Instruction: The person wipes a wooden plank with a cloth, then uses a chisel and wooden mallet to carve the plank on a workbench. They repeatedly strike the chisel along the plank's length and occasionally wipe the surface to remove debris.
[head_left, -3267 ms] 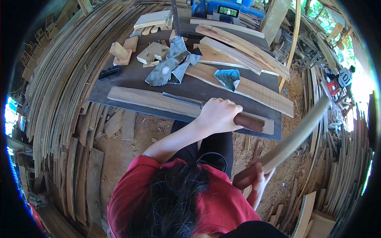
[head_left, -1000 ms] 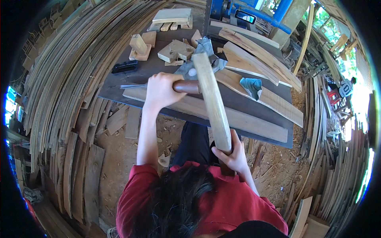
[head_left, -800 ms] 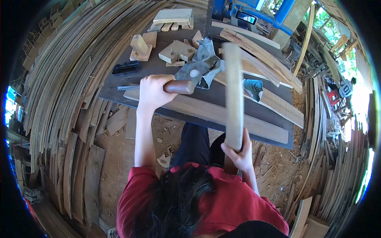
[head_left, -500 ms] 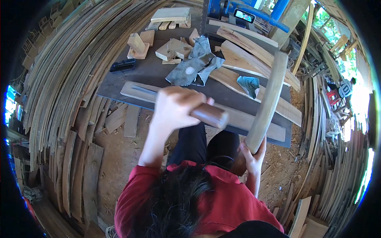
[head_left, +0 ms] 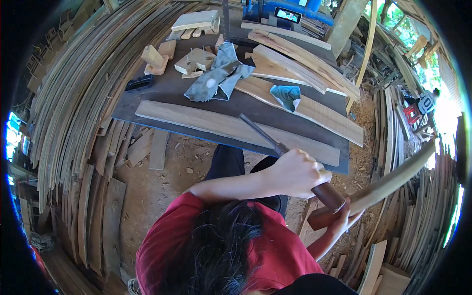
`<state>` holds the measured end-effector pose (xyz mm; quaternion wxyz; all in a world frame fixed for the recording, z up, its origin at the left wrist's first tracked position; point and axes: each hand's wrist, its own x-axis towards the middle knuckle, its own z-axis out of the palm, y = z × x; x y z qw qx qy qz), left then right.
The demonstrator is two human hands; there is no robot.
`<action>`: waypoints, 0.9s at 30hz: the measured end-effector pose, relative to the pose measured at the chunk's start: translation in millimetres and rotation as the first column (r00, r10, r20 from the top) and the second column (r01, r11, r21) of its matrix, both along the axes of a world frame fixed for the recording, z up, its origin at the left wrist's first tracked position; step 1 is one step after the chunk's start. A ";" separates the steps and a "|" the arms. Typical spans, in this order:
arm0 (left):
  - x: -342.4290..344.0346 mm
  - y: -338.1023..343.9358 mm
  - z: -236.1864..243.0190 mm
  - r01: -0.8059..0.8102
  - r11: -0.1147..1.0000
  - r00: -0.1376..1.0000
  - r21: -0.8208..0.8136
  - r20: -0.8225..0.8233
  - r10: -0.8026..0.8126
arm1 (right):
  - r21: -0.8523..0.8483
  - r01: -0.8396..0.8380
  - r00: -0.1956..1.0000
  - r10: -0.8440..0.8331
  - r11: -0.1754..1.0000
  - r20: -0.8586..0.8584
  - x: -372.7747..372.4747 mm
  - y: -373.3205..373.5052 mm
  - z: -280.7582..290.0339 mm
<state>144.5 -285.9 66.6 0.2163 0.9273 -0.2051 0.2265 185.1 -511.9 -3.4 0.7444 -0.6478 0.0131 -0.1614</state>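
While left hand (head_left: 299,172) has fingers wrapped round brown-handled tool (head_left: 328,195), blade up-left of them, right hand (head_left: 341,221) has fingers gripping curved wooden piece (head_left: 388,188), long end up-right of them; flat plank (head_left: 196,121) ahead of left fingers.

Long planks (head_left: 73,108) are sweeping down the left side in a deep stack, and more boards (head_left: 418,216) are crowding the right. Between them a brown floor (head_left: 162,196) is showing, scattered with wood chips. A dark table (head_left: 164,91) is standing in the middle, with a blue machine (head_left: 314,14) and a pillar (head_left: 346,27) rising beyond its far edge. Daylight (head_left: 450,105) is glaring at the far right, greenery (head_left: 432,73) is showing beside it, and a red chair (head_left: 412,114) is standing nearby.
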 end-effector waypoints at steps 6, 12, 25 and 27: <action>1.7 6.2 8.4 -0.111 0.991 0.990 0.069 -0.083 0.117 | 0.040 0.023 1.000 -0.024 0.999 0.016 7.2 -19.2 6.4; 12.5 18.0 -3.4 -0.238 0.970 0.960 0.045 -0.138 0.242 | 0.045 -0.330 0.943 0.327 0.943 0.057 -0.8 -14.6 -15.0; 9.9 42.0 -5.9 -0.337 0.937 0.922 0.091 -0.172 0.348 | 0.174 -0.456 0.861 0.482 0.873 -0.162 -33.0 25.9 -10.3; 10.6 44.2 -8.9 -0.373 0.923 0.914 0.095 -0.136 0.383 | 0.070 -0.632 0.752 0.633 0.772 -0.183 -37.9 31.1 -17.7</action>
